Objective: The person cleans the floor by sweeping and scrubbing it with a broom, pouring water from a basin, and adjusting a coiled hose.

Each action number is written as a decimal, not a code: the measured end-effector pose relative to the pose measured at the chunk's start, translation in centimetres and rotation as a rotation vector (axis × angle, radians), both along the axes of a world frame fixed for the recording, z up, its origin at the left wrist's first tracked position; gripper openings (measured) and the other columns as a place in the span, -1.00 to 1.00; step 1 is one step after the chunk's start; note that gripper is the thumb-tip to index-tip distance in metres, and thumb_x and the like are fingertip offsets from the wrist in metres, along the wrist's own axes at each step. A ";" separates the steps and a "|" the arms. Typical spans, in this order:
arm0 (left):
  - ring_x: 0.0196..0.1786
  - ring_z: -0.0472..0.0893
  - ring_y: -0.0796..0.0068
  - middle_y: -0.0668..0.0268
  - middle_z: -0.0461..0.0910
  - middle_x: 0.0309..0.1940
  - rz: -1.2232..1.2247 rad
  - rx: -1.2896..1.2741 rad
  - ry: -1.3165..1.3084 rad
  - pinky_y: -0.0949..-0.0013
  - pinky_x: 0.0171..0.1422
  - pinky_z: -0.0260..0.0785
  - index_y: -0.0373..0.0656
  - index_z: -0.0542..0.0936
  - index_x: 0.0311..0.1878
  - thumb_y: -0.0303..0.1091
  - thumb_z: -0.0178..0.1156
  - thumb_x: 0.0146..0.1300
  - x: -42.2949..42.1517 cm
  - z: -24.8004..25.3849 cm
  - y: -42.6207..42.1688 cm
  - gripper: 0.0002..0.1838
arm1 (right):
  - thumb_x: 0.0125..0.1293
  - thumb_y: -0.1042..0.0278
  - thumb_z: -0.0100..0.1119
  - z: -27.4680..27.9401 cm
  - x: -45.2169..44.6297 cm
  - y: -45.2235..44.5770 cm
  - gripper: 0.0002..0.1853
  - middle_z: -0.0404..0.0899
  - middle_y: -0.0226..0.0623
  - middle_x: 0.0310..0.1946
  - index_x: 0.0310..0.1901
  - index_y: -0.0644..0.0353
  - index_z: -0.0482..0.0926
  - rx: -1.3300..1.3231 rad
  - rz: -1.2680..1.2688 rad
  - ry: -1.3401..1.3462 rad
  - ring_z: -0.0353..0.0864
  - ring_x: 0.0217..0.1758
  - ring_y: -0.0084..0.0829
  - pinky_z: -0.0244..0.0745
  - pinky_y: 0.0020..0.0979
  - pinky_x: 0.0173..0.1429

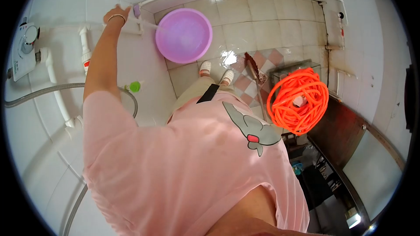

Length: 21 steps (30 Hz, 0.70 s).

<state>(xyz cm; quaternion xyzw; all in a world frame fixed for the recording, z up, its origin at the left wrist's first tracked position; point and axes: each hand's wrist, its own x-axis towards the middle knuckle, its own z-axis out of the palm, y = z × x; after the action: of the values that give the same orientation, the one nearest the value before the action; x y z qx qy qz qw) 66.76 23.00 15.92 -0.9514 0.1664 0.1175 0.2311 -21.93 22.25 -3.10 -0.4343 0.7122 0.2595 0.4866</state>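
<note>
Where the left arm ends: left hand [115, 15] up at the tiled wall [148, 61], fingers bent, beside a small purple object [137, 10]; cannot tell whether they grip anything, as they show too small.
Stream: water [150, 25] arcs from just beside the hand into the basin.
Purple basin [183, 57]: on the floor [271, 8], near the wall, water inside.
Clogs [204, 67]: white, close to the basin.
Orange coil [280, 98]: well apart, off to the right.

My left arm [103, 57] stretches forward, elbow almost straight, forearm bare. Beyond the wrist [116, 19], my left hand [116, 13] is angled downward, its fingers too small to tell how tightly they close.
</note>
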 end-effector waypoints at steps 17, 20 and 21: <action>-0.09 0.49 0.36 0.29 0.53 -0.20 0.090 0.030 0.119 0.36 -0.14 0.35 -0.02 0.55 -0.22 0.14 -0.12 0.09 1.7 0.0 -0.3 -0.53 | 0.06 0.10 0.00 0.5 4.1 -0.3 -0.60 0.50 -0.27 -0.48 -0.21 0.29 0.49 0.003 -0.018 -0.009 0.44 -0.49 -0.49 0.35 -0.46 -0.40; 0.05 0.38 0.36 0.31 0.47 -0.10 -0.348 0.084 0.114 0.31 -0.03 0.32 0.02 0.53 -0.17 0.00 -0.01 0.08 1.6 -1.8 1.1 -0.64 | 0.06 0.11 0.00 0.3 4.5 -0.1 -0.60 0.50 -0.26 -0.49 -0.21 0.29 0.48 -0.006 -0.030 -0.013 0.44 -0.50 -0.49 0.35 -0.46 -0.42; 0.10 0.34 0.36 0.32 0.45 -0.06 -0.533 0.099 0.111 0.30 0.01 0.31 0.04 0.51 -0.14 -0.05 0.02 0.07 1.1 -1.3 1.5 -0.67 | 0.06 0.11 0.00 0.2 4.6 0.0 -0.61 0.49 -0.26 -0.49 -0.21 0.29 0.48 -0.009 -0.034 -0.016 0.44 -0.50 -0.49 0.35 -0.46 -0.42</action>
<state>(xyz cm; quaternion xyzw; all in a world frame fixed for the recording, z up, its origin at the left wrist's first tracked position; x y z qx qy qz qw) 67.85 24.45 14.62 -0.8537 0.4173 0.1125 0.2906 -17.31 22.27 -2.91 -0.4263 0.7167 0.2444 0.4948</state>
